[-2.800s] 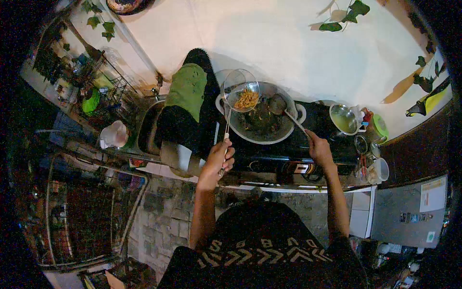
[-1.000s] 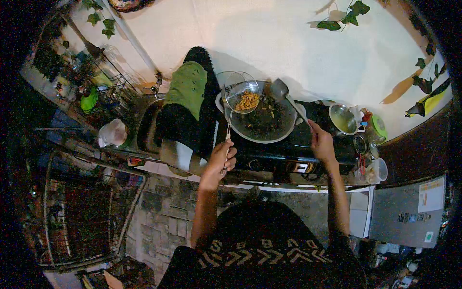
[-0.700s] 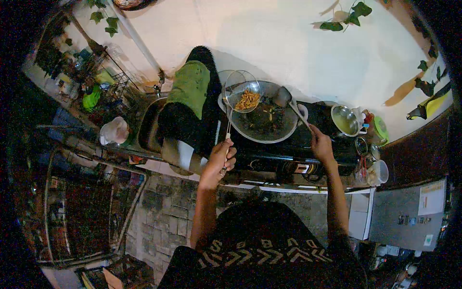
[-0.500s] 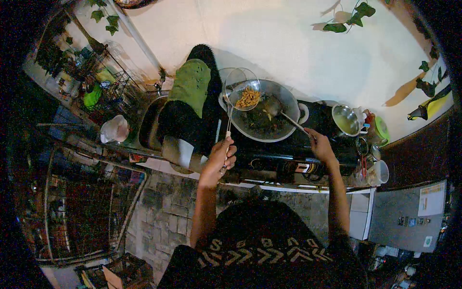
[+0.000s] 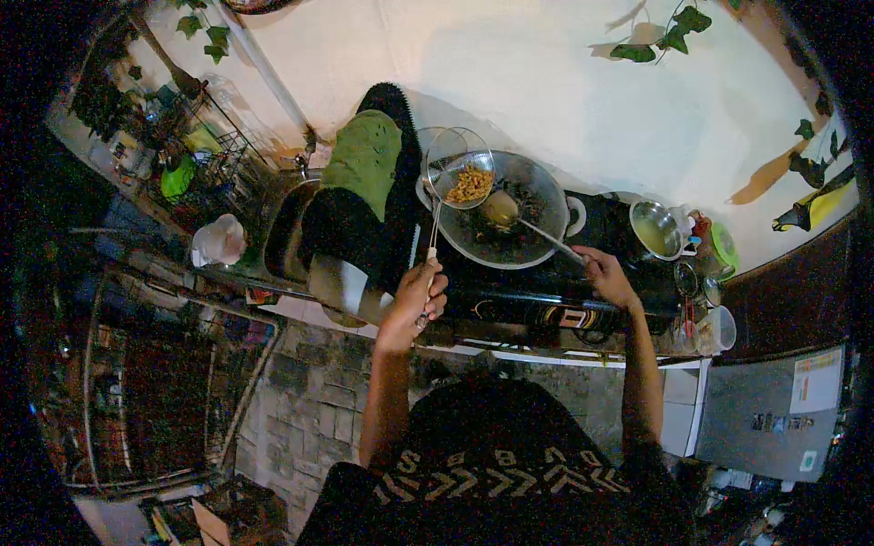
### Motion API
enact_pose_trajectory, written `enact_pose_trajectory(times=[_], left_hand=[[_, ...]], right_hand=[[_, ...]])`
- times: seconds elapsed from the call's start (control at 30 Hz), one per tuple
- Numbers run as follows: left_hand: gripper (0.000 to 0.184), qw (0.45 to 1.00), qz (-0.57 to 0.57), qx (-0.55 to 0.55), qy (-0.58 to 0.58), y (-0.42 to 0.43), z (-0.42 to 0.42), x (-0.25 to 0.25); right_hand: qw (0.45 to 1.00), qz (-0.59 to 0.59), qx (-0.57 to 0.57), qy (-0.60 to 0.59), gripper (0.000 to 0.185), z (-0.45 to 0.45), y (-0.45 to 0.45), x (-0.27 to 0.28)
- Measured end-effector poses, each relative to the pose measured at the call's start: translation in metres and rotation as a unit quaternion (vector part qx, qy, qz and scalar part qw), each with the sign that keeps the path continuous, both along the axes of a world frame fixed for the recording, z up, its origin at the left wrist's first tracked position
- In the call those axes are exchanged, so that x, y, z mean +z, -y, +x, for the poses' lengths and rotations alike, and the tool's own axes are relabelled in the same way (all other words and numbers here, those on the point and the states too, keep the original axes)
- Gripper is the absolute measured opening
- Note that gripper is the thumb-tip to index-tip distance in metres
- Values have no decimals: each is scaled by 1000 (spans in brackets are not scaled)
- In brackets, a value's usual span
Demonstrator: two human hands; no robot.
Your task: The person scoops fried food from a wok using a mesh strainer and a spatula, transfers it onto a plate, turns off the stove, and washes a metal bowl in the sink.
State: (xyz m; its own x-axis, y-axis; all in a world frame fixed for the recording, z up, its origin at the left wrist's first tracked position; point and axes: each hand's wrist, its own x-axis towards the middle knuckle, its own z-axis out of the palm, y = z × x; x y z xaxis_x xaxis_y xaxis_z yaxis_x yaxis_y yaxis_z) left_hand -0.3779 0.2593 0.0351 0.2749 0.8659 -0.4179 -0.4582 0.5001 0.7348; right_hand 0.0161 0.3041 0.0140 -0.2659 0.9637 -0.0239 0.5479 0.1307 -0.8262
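Note:
My left hand (image 5: 416, 302) is closed round the handle of a wire strainer (image 5: 446, 150). Golden-brown fried pieces (image 5: 470, 185) lie in its basket, which hangs over the left side of a large wok (image 5: 505, 257). With my right hand (image 5: 605, 276) I grip the handle of a spatula (image 5: 544, 237). Its head is inside the wok near the middle, beside the strainer, amid dark oil and small bits. The wok sits on a black stove (image 5: 537, 305).
A metal bowl (image 5: 656, 229) with yellowish liquid and some containers (image 5: 716, 329) stand on the right. To the left are a green cloth (image 5: 362, 162) on a black object, a sink (image 5: 288, 232), a plastic bag (image 5: 218, 242) and a wire rack (image 5: 214, 155).
The spatula head has moved from the wok's upper right side down and left to its middle. My left hand and the strainer stay nearly in place.

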Motion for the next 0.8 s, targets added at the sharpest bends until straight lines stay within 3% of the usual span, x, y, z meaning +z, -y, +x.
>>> enact_pose_trajectory(times=[0.17, 0.23, 0.43, 0.8], left_hand=[[20, 1000, -13, 1, -9, 0, 0, 0], [21, 1000, -8, 4, -9, 3, 2, 11], [19, 1000, 13, 7, 6, 5, 2, 6], [19, 1000, 4, 10, 1, 4, -1, 2]], right_hand=[[998, 45, -32, 32, 34, 15, 0, -4], [986, 149, -27, 67, 32, 17, -2, -4], [976, 122, -10, 182, 31, 13, 3, 21], [990, 56, 98, 83, 37, 17, -7, 13]])
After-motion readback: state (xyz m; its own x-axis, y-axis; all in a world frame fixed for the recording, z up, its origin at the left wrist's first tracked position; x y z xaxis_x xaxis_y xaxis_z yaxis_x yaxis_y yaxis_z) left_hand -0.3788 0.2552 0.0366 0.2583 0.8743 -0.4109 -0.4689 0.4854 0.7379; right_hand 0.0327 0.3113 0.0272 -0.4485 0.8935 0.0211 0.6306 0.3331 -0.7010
